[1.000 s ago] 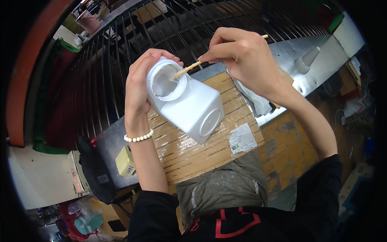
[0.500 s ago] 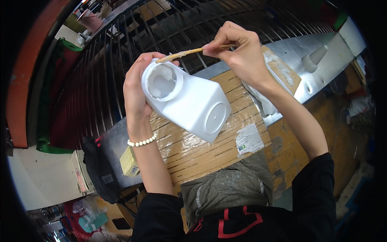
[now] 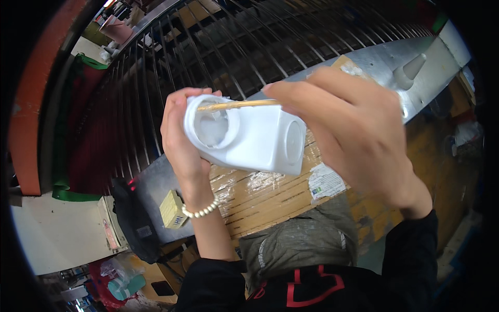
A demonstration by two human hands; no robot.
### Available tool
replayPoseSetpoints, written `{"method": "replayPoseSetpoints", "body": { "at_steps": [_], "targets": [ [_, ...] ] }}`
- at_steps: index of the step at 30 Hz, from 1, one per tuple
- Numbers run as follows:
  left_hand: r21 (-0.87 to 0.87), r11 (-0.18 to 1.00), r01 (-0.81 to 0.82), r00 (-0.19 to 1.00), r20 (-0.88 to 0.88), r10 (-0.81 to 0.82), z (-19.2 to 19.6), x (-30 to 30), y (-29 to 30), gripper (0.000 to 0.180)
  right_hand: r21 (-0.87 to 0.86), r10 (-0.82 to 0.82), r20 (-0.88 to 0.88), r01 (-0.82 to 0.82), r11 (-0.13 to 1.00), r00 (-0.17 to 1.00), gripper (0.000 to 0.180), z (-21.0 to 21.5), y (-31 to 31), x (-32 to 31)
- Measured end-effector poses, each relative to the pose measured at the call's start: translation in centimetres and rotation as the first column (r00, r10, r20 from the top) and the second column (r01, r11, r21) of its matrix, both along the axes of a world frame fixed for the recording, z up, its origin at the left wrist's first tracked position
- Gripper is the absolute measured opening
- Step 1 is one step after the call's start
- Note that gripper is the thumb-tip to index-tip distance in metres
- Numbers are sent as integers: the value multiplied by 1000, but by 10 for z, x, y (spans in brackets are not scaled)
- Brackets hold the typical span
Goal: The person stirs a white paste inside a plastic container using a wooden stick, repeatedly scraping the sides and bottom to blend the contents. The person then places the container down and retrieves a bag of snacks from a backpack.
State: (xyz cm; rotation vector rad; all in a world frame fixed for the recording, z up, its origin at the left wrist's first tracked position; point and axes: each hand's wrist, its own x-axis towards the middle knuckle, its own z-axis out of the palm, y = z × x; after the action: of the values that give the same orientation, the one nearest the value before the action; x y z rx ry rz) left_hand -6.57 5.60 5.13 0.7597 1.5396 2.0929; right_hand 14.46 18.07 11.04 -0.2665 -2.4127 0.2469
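My left hand [image 3: 180, 138] grips a white plastic jar [image 3: 254, 143] by its neck, with the wide mouth turned up toward me and the body lying to the right. Whitish paste clings inside the mouth. Pinched in my right hand [image 3: 358, 132] is a thin wooden stick [image 3: 241, 104], smeared with the same whitish stuff. Its tip lies over the far part of the jar's mouth. The right fingertips are partly hidden behind the hand, which is raised close to the camera.
Beneath the jar lies a tape-covered cardboard sheet [image 3: 236, 212] with a torn paper label [image 3: 326, 182]. A grey cone-tipped nozzle [image 3: 410, 73] stands on the metal bench at right. A yellow block [image 3: 171, 210] sits left, beside a black cap-like item [image 3: 136, 223]. Metal bars [image 3: 228, 67] run behind.
My right hand has come nearer and lower, and the stick's tip has passed from the jar's rim to over its mouth. The jar has turned, its base now pointing more to the right.
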Motion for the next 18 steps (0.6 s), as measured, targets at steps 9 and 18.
{"method": "replayPoseSetpoints", "body": {
  "at_steps": [9,18],
  "targets": [
    [174,909,-380,901,-155,406,-15,59,-39,35,-556,26,76,21,831,997,43,-20,-97,39],
    [240,867,-437,833,-257,490,-25,97,-49,37,-727,110,121,13,687,987,46,-32,-120,52]
  ]
}}
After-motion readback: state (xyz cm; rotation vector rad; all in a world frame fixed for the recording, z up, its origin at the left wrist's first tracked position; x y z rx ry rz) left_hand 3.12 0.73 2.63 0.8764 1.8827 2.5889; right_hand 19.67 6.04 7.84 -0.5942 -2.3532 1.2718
